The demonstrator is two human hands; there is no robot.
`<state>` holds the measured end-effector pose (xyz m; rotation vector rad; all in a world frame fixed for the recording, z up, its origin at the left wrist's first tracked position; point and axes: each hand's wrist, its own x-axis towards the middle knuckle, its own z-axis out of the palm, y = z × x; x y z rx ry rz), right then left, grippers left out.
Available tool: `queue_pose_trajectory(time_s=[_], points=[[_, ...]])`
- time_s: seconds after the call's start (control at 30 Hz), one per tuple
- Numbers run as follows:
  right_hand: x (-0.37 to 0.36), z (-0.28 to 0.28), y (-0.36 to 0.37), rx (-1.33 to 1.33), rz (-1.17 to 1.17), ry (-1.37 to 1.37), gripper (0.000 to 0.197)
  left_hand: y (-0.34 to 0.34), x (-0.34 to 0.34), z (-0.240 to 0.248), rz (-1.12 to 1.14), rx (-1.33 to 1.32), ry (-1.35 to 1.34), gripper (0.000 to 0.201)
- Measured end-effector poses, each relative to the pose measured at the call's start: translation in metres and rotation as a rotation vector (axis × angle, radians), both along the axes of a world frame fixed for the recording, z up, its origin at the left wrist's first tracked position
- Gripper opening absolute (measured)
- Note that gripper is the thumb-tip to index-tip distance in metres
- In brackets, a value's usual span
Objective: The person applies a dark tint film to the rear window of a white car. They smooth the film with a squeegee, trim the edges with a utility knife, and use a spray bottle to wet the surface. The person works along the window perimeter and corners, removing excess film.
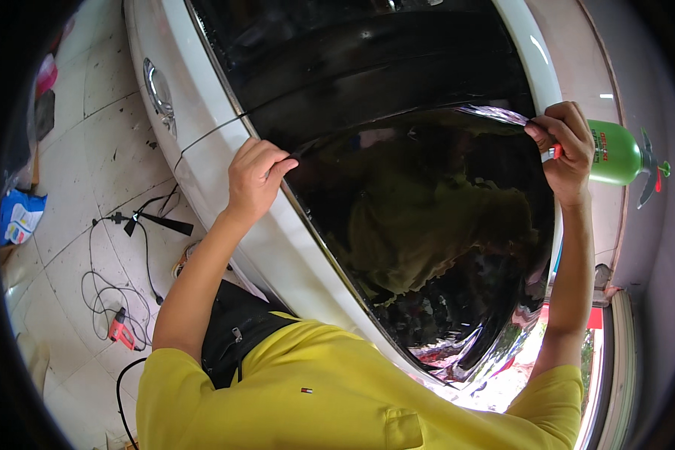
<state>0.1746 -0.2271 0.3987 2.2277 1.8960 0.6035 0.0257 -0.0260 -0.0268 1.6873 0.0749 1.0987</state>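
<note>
A dark, glossy sheet of window film [427, 217] lies over the rear glass of a white car [296, 232], its lower part rippled and its bottom right edge curled and shiny. My left hand [256, 180] is closed in a pinch at the film's left edge, beside the metal trim. Up at the far right corner, my right hand [568, 154] pinches the film's lifted, silvery edge [495, 113]. A small red-tipped tool [553, 152] also sits in that hand, mostly hidden by the fingers.
A green pump sprayer [615, 154] is just right of my right hand. On the tiled floor [67, 217] at left lie a red corded tool [121, 330], looping black cable [90, 289] and a blue-and-white package [21, 216]. A chrome door handle [157, 94] juts from the car.
</note>
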Motion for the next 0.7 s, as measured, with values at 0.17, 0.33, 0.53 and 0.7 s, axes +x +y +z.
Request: queue_pose_trajectory(time_s=[0.17,0.33,0.53,0.7], points=[[0.0032,0.0009,-0.0006,0.001,-0.031,0.061,0.018,-0.0009,0.0000,-0.0017,-0.028,-0.017,0.011,0.021],[0.0019,0.0051,-0.0036,-0.004,-0.053,0.087,0.018,-0.0006,-0.0003,-0.0015,-0.009,0.006,0.000,0.021],[-0.0009,0.0065,-0.0038,0.011,-0.072,0.125,0.017,-0.0016,-0.0009,-0.0006,-0.008,0.001,0.005,0.020],[0.0006,0.0045,-0.0031,0.004,-0.057,0.117,0.016,-0.0014,0.0006,-0.0008,-0.012,-0.002,0.001,0.021]])
